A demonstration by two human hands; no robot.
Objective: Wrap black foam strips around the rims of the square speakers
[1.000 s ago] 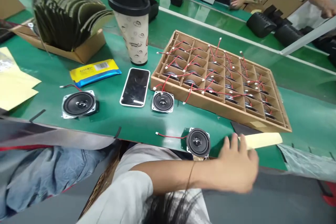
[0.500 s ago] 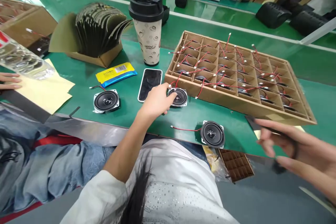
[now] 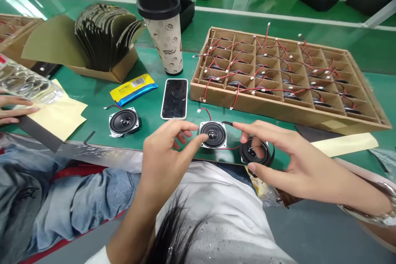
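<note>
A square-framed speaker [image 3: 213,135] with a black cone lies on the green bench in front of me, its red lead pointing away. At its left edge is my left hand [image 3: 173,148], fingers apart and thumb tip over the rim. My right hand [image 3: 287,156] holds a thin black strip [image 3: 228,123] that sticks out past the index fingertip and curves down behind the fingers. Beneath that hand, a second speaker [image 3: 247,152] is partly covered. Farther left rests a third speaker [image 3: 124,121] with a short lead.
A cardboard tray [image 3: 229,94] of speakers in compartments stands back right. Behind my left hand are a phone [image 3: 174,99], a tall cup [image 3: 167,45], a yellow-blue packet [image 3: 134,89] and a box [image 3: 123,68] of dark sheets. Another person's hand [image 3: 14,109] rests on yellow paper [image 3: 62,119].
The middle speaker has come nearer to me, away from the tray. My left hand has loosened from it. My right hand has moved left with the black strip, over the right speaker.
</note>
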